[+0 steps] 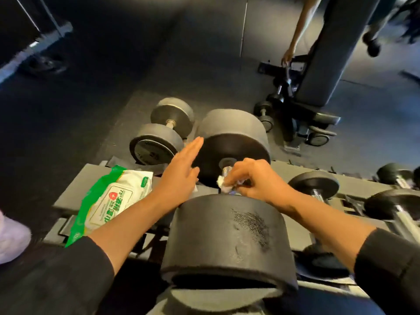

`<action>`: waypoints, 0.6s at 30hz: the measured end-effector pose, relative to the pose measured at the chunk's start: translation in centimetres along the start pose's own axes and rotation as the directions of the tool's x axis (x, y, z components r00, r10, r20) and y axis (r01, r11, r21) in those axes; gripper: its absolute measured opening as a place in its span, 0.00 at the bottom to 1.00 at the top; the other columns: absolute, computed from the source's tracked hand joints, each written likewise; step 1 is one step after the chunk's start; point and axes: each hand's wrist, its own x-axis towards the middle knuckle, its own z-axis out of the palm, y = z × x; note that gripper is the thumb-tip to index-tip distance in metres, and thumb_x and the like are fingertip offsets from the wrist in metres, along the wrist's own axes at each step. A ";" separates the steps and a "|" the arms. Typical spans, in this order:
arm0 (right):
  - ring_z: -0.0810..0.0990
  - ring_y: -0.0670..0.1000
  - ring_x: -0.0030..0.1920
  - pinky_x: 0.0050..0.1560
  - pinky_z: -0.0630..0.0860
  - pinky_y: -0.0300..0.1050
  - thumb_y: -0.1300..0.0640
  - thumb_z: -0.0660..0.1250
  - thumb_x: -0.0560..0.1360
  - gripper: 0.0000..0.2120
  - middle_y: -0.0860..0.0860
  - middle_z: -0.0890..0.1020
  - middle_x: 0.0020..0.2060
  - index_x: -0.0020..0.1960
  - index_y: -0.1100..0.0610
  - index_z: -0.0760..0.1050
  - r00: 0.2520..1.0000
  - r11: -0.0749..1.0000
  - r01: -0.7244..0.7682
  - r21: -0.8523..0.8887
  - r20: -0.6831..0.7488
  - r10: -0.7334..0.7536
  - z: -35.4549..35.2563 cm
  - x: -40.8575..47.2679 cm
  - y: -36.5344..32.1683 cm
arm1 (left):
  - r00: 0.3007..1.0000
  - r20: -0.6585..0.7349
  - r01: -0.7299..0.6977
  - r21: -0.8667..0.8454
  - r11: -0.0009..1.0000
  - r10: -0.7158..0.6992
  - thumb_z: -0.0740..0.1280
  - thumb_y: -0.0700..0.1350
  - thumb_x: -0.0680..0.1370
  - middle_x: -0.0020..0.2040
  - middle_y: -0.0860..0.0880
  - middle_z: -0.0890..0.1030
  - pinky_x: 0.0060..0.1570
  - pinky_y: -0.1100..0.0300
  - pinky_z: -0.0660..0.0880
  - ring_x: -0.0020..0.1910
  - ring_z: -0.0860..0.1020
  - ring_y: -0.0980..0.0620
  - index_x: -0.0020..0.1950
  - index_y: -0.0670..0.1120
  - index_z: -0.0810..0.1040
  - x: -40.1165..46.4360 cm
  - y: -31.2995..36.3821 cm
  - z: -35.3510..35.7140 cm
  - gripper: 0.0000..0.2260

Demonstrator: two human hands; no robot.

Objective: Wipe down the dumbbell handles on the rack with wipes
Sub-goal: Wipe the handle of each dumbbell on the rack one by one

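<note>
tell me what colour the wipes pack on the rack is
Green and white wipes pack, shown clearly in the head view.

The right hand (250,178) and wipe (223,184) hide most of the dumbbell handle (226,170).

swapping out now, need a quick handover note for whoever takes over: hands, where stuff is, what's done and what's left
Right hand: grips a white wipe around the handle of the big dumbbell on the rack.
Left hand: open, fingers straight, against the dumbbell's far head.
Wipes pack: on the rack, left of the big dumbbell.
Done: wiping of this handle is under way; earlier handles cannot be judged.
Left: finish this handle, then probably the smaller dumbbells to the right.
</note>
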 end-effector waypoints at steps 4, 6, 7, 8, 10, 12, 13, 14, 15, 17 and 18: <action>0.82 0.48 0.48 0.52 0.78 0.42 0.65 0.72 0.71 0.08 0.52 0.84 0.46 0.49 0.60 0.84 0.972 0.915 -0.165 0.368 0.217 0.088 -1.6 -1.6 -1.7 | 0.997 -0.032 -0.075 -0.060 0.995 0.073 0.60 0.31 0.78 0.74 0.57 0.56 0.71 0.63 0.53 0.74 0.56 0.55 0.75 0.47 0.60 -0.2 -1.1 0.5 0.27; 0.82 0.50 0.47 0.52 0.79 0.43 0.66 0.72 0.71 0.08 0.53 0.84 0.46 0.49 0.61 0.83 0.960 0.912 -0.214 0.351 0.250 0.129 -1.8 -1.2 -2.4 | 0.995 -0.038 -0.092 -0.085 0.992 0.089 0.60 0.32 0.78 0.74 0.58 0.54 0.71 0.62 0.53 0.74 0.54 0.57 0.75 0.49 0.59 -0.3 -1.5 0.7 0.28; 0.82 0.49 0.47 0.52 0.79 0.43 0.66 0.72 0.71 0.08 0.52 0.84 0.46 0.49 0.60 0.83 0.962 0.921 -0.226 0.318 0.221 0.159 -1.8 -0.7 -2.7 | 0.995 -0.036 -0.099 -0.100 0.990 0.095 0.60 0.32 0.79 0.74 0.59 0.54 0.70 0.62 0.52 0.74 0.53 0.57 0.75 0.50 0.58 -0.3 -1.7 0.8 0.27; 0.82 0.48 0.47 0.53 0.78 0.43 0.65 0.72 0.71 0.08 0.51 0.84 0.46 0.50 0.59 0.83 0.966 0.933 -0.239 0.269 0.161 0.201 -1.7 0.0 -3.0 | 0.994 -0.035 -0.104 -0.119 0.987 0.100 0.60 0.33 0.79 0.74 0.59 0.53 0.70 0.62 0.52 0.74 0.53 0.58 0.75 0.51 0.58 -0.4 -1.8 0.8 0.27; 0.80 0.45 0.50 0.55 0.77 0.42 0.64 0.71 0.72 0.10 0.48 0.83 0.49 0.52 0.56 0.83 0.965 0.955 -0.261 0.140 0.005 0.263 -1.4 1.6 -3.7 | 0.995 -0.041 -0.095 -0.168 0.981 0.089 0.60 0.33 0.79 0.76 0.57 0.54 0.69 0.65 0.51 0.74 0.52 0.59 0.76 0.51 0.57 -0.4 -2.0 0.9 0.28; 0.76 0.43 0.54 0.54 0.75 0.36 0.66 0.69 0.73 0.13 0.48 0.81 0.54 0.54 0.54 0.82 0.981 0.978 -0.195 -0.069 0.001 0.195 -1.1 3.3 -4.3 | 0.996 -0.056 -0.074 -0.218 0.973 0.064 0.60 0.34 0.80 0.76 0.56 0.55 0.66 0.74 0.50 0.74 0.52 0.60 0.76 0.51 0.56 -0.3 -2.2 1.1 0.28; 0.74 0.43 0.56 0.52 0.72 0.33 0.66 0.68 0.73 0.14 0.48 0.80 0.56 0.55 0.53 0.81 0.985 0.969 -0.138 -0.203 0.073 0.156 -0.8 4.1 -4.4 | 0.996 -0.065 -0.069 -0.233 0.970 0.056 0.60 0.34 0.80 0.77 0.56 0.55 0.64 0.77 0.50 0.74 0.52 0.60 0.76 0.51 0.55 -0.3 -2.4 1.3 0.28; 0.72 0.45 0.57 0.52 0.70 0.33 0.65 0.67 0.74 0.14 0.47 0.80 0.57 0.56 0.52 0.81 0.979 0.944 -0.085 -0.319 0.151 0.139 -0.5 4.7 -4.3 | 0.996 -0.073 -0.062 -0.244 0.968 0.046 0.60 0.34 0.80 0.77 0.55 0.55 0.64 0.76 0.50 0.74 0.52 0.60 0.76 0.52 0.55 -0.2 -2.5 1.5 0.28; 0.71 0.47 0.58 0.54 0.71 0.38 0.63 0.66 0.75 0.13 0.46 0.80 0.57 0.57 0.52 0.80 0.966 0.915 -0.058 -0.400 0.210 0.153 -0.2 5.0 -4.2 | 0.996 -0.080 -0.048 -0.262 0.964 0.028 0.60 0.35 0.80 0.77 0.55 0.55 0.66 0.72 0.51 0.74 0.52 0.59 0.76 0.52 0.54 -0.2 -2.6 1.8 0.29; 0.70 0.48 0.57 0.55 0.71 0.41 0.62 0.65 0.76 0.13 0.46 0.81 0.54 0.57 0.52 0.80 0.946 0.893 -0.069 -0.445 0.255 0.200 0.0 5.0 -4.2 | 0.996 -0.085 -0.002 -0.312 0.950 -0.026 0.60 0.35 0.80 0.77 0.54 0.54 0.68 0.64 0.53 0.75 0.53 0.56 0.76 0.53 0.52 -0.1 -3.0 2.3 0.30; 0.70 0.46 0.56 0.55 0.69 0.36 0.62 0.65 0.76 0.12 0.46 0.81 0.53 0.56 0.52 0.81 0.943 0.899 -0.078 -0.430 0.262 0.207 -0.2 4.7 -4.4 | 0.995 -0.088 0.018 -0.336 0.942 -0.050 0.60 0.34 0.80 0.77 0.53 0.54 0.68 0.63 0.53 0.76 0.53 0.55 0.76 0.53 0.51 0.0 -3.1 2.6 0.30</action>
